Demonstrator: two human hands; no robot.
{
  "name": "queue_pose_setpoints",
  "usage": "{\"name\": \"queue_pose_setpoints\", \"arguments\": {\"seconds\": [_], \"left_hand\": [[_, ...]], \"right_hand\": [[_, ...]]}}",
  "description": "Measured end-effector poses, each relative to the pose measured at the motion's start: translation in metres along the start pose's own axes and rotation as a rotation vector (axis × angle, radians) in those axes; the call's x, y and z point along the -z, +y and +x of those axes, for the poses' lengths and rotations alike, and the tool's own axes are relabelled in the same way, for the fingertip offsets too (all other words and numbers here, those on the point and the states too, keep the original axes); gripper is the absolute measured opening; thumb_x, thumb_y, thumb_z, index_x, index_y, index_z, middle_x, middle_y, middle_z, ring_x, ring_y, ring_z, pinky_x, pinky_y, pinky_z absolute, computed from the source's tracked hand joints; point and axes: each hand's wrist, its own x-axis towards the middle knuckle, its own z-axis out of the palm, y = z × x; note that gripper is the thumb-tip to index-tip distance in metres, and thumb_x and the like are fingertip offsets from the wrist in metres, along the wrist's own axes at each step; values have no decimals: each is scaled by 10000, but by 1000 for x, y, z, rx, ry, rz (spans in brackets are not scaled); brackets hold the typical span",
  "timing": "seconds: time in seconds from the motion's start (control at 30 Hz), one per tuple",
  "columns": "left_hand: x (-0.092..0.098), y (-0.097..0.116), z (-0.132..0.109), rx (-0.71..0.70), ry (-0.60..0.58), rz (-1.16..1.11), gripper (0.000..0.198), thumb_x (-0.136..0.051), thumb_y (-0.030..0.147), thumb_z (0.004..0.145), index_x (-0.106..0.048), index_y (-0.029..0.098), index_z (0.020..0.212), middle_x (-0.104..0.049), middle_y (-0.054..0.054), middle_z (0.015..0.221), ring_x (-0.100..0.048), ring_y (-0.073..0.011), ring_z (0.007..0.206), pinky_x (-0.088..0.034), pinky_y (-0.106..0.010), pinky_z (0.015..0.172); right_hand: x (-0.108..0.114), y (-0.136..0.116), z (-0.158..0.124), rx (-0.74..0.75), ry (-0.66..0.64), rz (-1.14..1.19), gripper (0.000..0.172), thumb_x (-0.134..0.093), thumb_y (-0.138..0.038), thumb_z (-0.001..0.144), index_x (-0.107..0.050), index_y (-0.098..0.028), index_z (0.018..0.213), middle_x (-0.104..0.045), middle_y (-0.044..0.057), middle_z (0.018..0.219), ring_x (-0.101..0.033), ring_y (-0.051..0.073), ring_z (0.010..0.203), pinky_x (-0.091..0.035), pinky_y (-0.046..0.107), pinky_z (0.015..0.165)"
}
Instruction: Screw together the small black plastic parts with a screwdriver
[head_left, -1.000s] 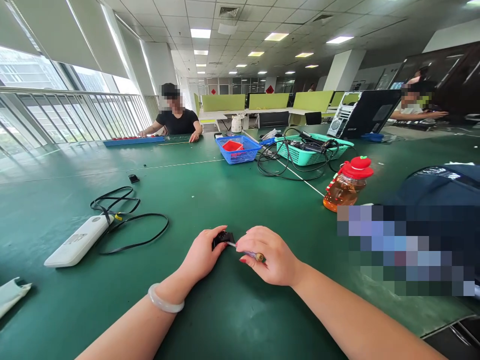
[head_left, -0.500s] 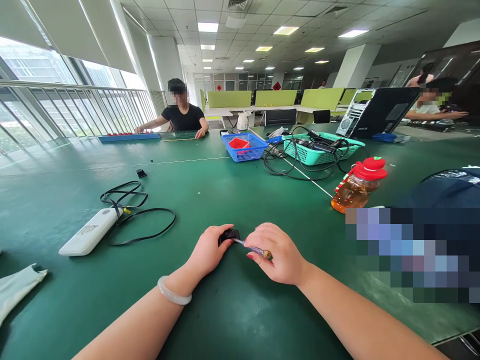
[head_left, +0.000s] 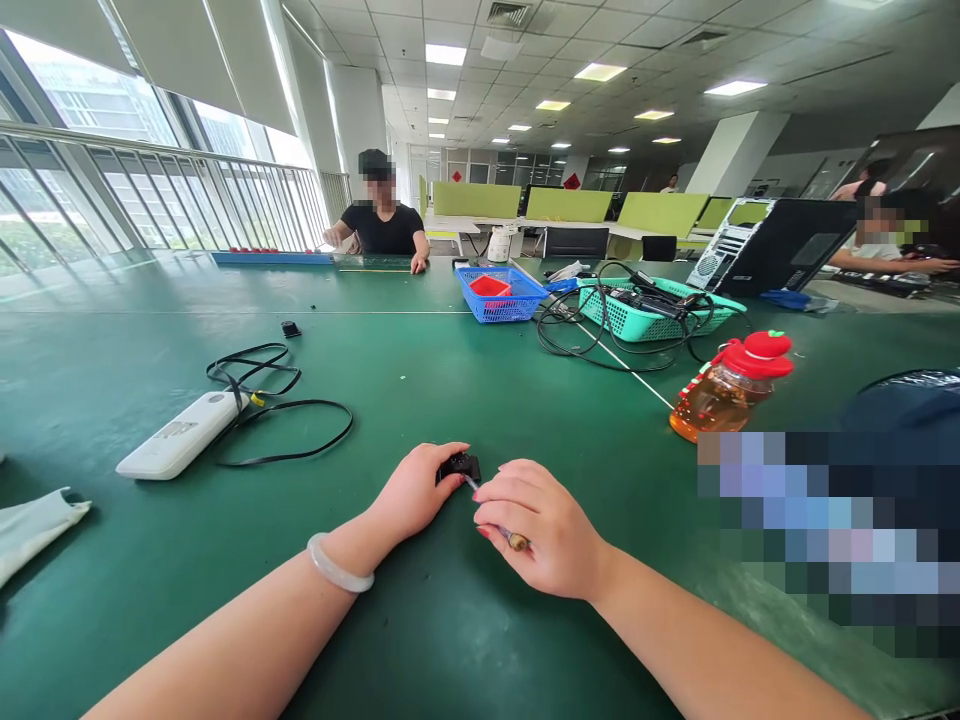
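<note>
My left hand [head_left: 412,490] pinches a small black part [head_left: 460,466] against the green table [head_left: 465,640], with a pale bangle on its wrist. My right hand [head_left: 540,525] is closed round a thin screwdriver [head_left: 504,532] whose metal tip points into the black part. Both hands rest on the table near its front middle.
A white power strip [head_left: 178,435] with a looped black cable [head_left: 285,400] lies to the left, and a white cloth [head_left: 34,520] at the left edge. An amber bottle with a red lid [head_left: 731,385] stands to the right. Blue [head_left: 499,295] and green [head_left: 656,310] baskets sit farther back. Other people sit at the far side.
The camera has turned slightly, shifting the scene. My right hand has drawn back a little toward me with the screwdriver, its tip still at the black part. My left hand keeps its hold.
</note>
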Motion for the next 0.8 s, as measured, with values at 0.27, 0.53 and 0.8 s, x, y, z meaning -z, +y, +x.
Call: {"name": "queue_pose_setpoints", "arguments": {"seconds": [0.27,0.53,0.8], "left_hand": [[0,0,-1,-3,14,17,429,-577,180,835,-608,244,1258,-694,-61,1147,-627,-234,1083,-491,-394,983],[0,0,-1,-10,24,13,425,-571,180,835,-613,261,1250,-699,-49,1140,-635,-231,1074,-500,-386,974],[1,0,-1,-15,-13,1,405,-595,244,850,-608,250,1255,-690,-56,1158,-621,-235,1093,-477,-381,998]], "right_hand": [[-12,-7,-8,112,-255,-85,150,-539,-86,795,-626,-195,850,-691,29,911,-514,147,717,-380,307,641],[-23,-5,-12,125,-354,-37,66,-595,-163,837,-645,-206,842,-681,22,857,-506,146,714,-389,308,660],[1,11,-3,-369,54,334,120,-556,-193,907,-664,-232,873,-706,43,920,-660,163,877,-536,296,806]]}}
